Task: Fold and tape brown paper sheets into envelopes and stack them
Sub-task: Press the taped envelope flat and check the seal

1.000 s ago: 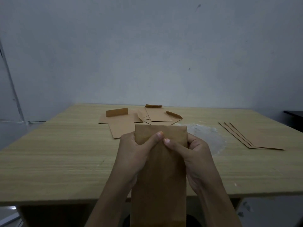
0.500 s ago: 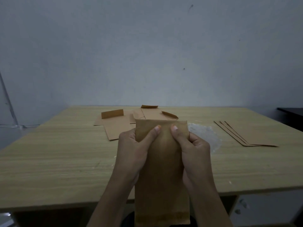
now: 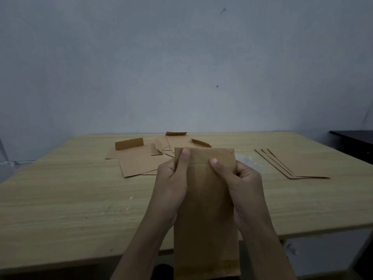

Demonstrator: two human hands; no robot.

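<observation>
On the tabletop (image 3: 60, 199), left of centre & close to the far edge, lies a loose pile of folded envelopes (image 3: 139, 162), overlapping, several w/ short flaps standing up. Next, over the middle of the near edge, the left hand (image 3: 171, 184) pinches the brown paper sheet (image 3: 205, 209) by its upper left edge. Its thumb (image 3: 184, 156) lies flat on the front, reaching almost to the top corner; the other fingers are curled behind, mostly hidden. The sheet is off the table, held roughly upright facing the camera, long side vertical. Its top sits in front of the tabletop's centre, and its bottom end hangs below the near edge. A crease runs across it just under the top (a faint band shows near the bottom too, can't tell what). The right hand (image 3: 244, 188) pinches the upper right edge the same way, thumb on the front at the crease, fingers wrapped behind. Just right of that hand there's a whitish patch (image 3: 248, 161) on the tabletop, blurred. Farther right, toward the right edge, a stack of flat brown sheets (image 3: 298, 164) lies slightly fanned, well apart from the hands. Beyond the far right corner stands a dark piece of furniture (image 3: 353, 142).
</observation>
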